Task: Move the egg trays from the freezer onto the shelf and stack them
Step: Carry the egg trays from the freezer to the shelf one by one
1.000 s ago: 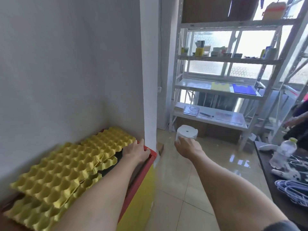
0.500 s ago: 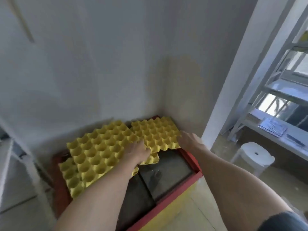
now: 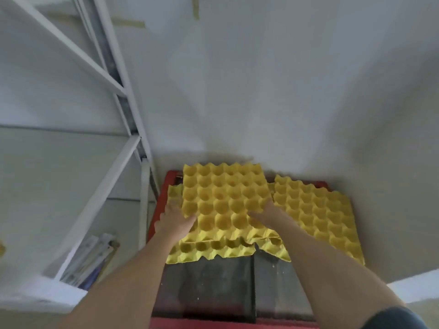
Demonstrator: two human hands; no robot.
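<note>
Several yellow egg trays lie on the dark sliding lid of a red-rimmed chest freezer (image 3: 204, 288). The top left egg tray (image 3: 223, 193) is gripped at its near edge by both hands: my left hand (image 3: 174, 218) holds its near left corner, thumb on top, and my right hand (image 3: 267, 214) holds its near right corner. Another yellow tray (image 3: 213, 252) pokes out beneath it. A separate egg tray (image 3: 318, 217) lies to the right, against the wall corner.
A white metal shelf rack (image 3: 99, 186) stands directly left of the freezer, with flat packets (image 3: 92, 260) on a lower shelf. Grey walls close in behind and to the right of the freezer.
The view swung left and down over the freezer. Both hands moved from the right tray area onto the left top tray and took hold of its near corners.
</note>
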